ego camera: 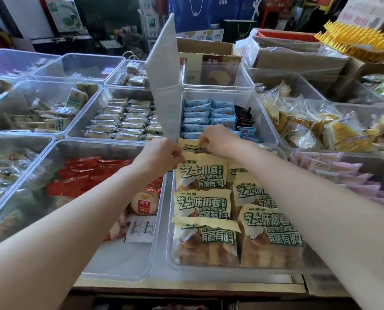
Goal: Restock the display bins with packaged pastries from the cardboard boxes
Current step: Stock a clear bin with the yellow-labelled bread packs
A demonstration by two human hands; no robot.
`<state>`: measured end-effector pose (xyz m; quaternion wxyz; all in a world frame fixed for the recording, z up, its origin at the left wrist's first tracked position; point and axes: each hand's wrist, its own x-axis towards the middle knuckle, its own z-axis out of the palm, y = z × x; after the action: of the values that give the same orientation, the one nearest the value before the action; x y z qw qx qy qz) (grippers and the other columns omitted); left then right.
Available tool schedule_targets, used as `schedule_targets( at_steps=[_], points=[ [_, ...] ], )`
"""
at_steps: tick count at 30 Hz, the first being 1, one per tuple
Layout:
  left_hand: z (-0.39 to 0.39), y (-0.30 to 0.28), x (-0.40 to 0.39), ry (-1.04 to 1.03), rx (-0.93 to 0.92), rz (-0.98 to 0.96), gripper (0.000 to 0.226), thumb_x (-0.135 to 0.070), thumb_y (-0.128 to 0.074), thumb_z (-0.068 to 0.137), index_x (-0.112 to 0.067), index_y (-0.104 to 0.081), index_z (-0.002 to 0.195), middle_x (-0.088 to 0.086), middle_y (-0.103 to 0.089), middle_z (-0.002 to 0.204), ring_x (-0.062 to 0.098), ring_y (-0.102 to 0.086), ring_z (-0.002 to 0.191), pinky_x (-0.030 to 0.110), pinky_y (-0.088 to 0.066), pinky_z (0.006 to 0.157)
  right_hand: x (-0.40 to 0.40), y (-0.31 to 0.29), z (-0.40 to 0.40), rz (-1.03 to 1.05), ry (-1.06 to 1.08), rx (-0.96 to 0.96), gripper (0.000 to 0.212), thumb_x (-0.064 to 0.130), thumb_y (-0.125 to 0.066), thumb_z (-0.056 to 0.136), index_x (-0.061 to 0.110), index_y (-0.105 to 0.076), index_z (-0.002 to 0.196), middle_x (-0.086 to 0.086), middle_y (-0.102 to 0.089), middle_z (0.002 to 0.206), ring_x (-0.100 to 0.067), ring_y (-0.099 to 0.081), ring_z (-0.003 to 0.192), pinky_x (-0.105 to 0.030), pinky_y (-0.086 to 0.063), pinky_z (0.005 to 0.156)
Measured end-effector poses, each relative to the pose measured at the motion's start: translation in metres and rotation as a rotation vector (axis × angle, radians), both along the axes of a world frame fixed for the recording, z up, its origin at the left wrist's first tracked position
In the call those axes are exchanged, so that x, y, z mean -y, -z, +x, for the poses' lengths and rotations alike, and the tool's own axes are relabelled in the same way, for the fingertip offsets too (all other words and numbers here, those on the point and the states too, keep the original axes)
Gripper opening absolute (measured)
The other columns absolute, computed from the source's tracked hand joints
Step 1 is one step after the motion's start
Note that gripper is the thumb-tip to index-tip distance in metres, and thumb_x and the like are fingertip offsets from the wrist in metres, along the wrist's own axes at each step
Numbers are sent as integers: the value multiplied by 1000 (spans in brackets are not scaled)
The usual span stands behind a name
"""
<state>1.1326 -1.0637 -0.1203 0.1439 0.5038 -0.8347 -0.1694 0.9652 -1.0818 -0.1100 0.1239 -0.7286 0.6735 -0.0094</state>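
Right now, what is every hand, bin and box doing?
left hand: pinching a yellow packet's top edge
right hand: pinching the rear yellow packet
yellow-packet bin: nearly full, two rows
lid: raised, upright
red-packet bin: front part bare
cardboard box: open

Bright, even daylight with soft shadows and glare on the clear plastic bins [264, 121]. The background is dim, edges bend wide-angle, and the yellow basket [354, 41] is motion-blurred.
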Motion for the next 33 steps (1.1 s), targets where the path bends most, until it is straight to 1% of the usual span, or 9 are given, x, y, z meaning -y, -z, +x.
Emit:
schedule_targets(
  at_steps=[6,11,15,18,20,22,25,29,33],
  points=[
    [-11,1,2,-43,-33,-7,18,-17,-60,88,-2,-70,87,11,-65,80,24,-58,75,29,-45,69,-15,-12,-4,55,-41,83,32,23,-43,100,14,-57,127,-8,-56,130,-27,-51,121,-31,-40,95],
    [-2,-2,-6,-2,-176,-23,15,-17,-64,86,-7,-68,96,4,-67,92,17,-60,74,26,-48,73,-57,-22,-5,-413,-58,295,22,16,-50,95,8,-64,109,-8,-63,111,-25,-52,109,-37,-41,95],
    [10,-2,-37,21,-363,-249,20,-23,-69,80,-15,-51,80,-13,-47,78,2,-45,58,14,-41,57,-94,-29,-5,-68,-152,387,25,34,-67,83,14,-69,98,-2,-63,101,-16,-55,96,-31,-43,85],
    [13,-1,-48,211,-237,-71,31,-40,-73,73,-18,-54,83,-16,-42,78,-1,-40,62,13,-35,56,-101,-28,1,189,-155,103,33,39,-71,80,19,-64,104,5,-57,106,-14,-52,104,-30,-44,88],
    [16,5,-48,279,-55,53,32,-41,-73,73,-21,-60,94,-13,-44,87,-1,-43,74,10,-37,65,-99,-24,4,93,-159,-149,17,34,-65,86,19,-64,92,0,-59,109,-21,-47,115,-38,-38,99],
    [18,4,-48,129,-127,22,21,-32,-70,79,-21,-60,94,-8,-46,90,8,-47,81,19,-42,73,-99,-23,2,-12,-69,-232,13,34,-63,88,21,-60,84,-2,-61,108,-23,-44,117,-39,-34,100],
    [20,-12,-54,12,-262,9,15,-32,-65,83,-23,-53,81,-10,-45,79,6,-44,69,16,-34,58,-111,-24,-9,-72,21,-163,14,32,-64,87,20,-64,94,0,-60,105,-20,-46,110,-34,-37,92],
    [28,-30,-81,329,97,356,27,-47,-67,76,-29,-59,95,-16,-42,88,2,-45,77,16,-38,66,-145,-36,-10,-118,14,328,43,51,-71,71,21,-53,97,5,-48,102,-11,-45,98,-28,-42,92],
    [27,-18,-89,352,311,140,26,-35,-65,84,-23,-64,106,-5,-52,101,7,-49,84,19,-42,73,-171,-30,11,271,-185,-48,52,46,-72,75,18,-52,115,3,-51,115,-13,-49,103,-30,-43,94]
  ],
)
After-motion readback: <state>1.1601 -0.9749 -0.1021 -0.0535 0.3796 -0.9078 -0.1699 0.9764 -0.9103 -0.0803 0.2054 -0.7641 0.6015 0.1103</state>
